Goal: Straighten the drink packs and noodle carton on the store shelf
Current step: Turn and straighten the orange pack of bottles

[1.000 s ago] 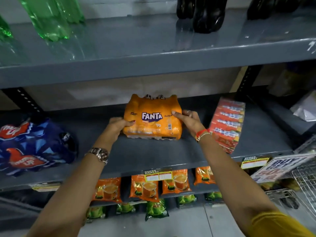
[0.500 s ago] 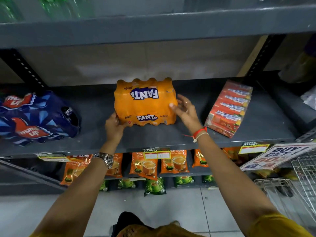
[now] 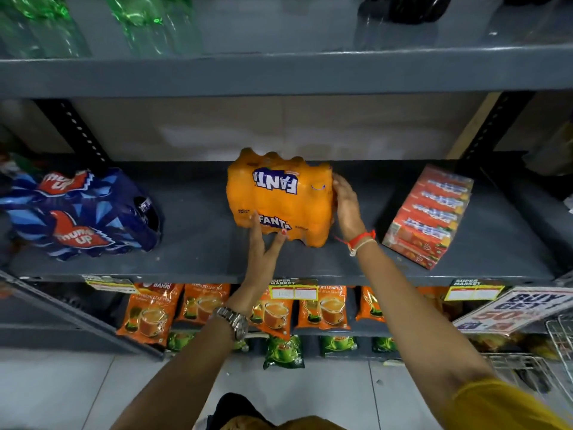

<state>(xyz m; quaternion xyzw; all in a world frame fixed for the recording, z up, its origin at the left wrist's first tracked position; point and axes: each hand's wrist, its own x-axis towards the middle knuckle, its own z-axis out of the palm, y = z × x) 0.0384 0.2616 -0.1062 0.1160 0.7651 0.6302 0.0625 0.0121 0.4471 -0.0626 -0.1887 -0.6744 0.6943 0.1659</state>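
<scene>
Fanta pack (image 3: 280,198), the orange shrink-wrapped one, sits about mid-shelf on the grey middle shelf (image 3: 198,243), closer to the back than the front edge, and turned a bit off square. Left hand (image 3: 263,249) is flat against its front face with the fingers spread, fingertips on the wrap right by the lower logo. Right hand (image 3: 345,206) is cupped around the pack's right side, fingers together; the tips curl round the far side, so I can't see how far they reach. Neither is pinching anything, just pressing on the wrap.

Thums Up pack (image 3: 83,212), the blue one, lies toward the left end of the same shelf, well apart from the orange one. Its left part runs out of frame, so I can't tell its full shape. Noodle carton (image 3: 429,215) is near the right end, angled with one corner close to the front edge, and the print on it is too blurry to read.

Up top, green bottles (image 3: 136,23) and some dark bottles (image 3: 412,7) are cut off, with only the bottoms showing. Below, tea pouches (image 3: 322,308) hang partly hidden behind the arms and price tags. A sale sign (image 3: 514,308) at lower right is cropped, and a wire basket (image 3: 561,339) is barely in shot.
</scene>
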